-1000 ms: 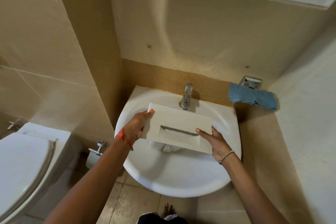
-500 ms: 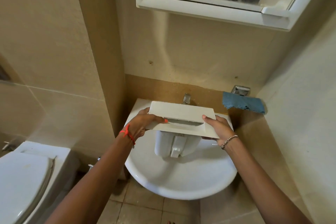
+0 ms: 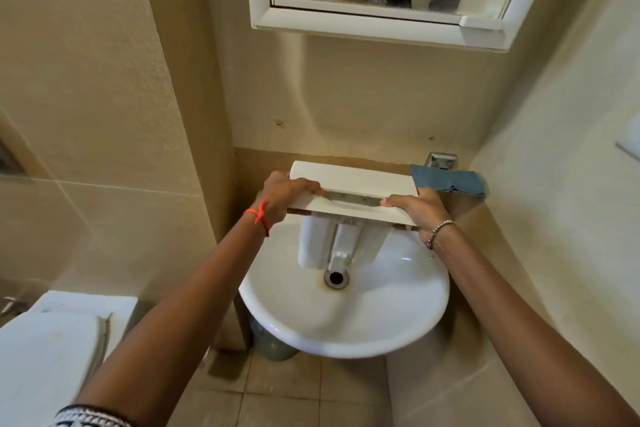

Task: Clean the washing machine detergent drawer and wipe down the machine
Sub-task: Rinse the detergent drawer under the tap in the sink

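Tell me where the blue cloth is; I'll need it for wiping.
In the head view, the blue cloth hangs at the right wall, beside the right hand holding the detergent drawer.

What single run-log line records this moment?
stage: drawer at sink | detergent drawer: held over sink | left hand, right hand: gripping front panel ends | tap: hidden

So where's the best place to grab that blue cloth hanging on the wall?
Probably the blue cloth is best pinched along its free lower edge, coming in from the front. It hangs draped over a metal holder beside the sink, so that edge is open while the wall blocks the back; lift up and away.
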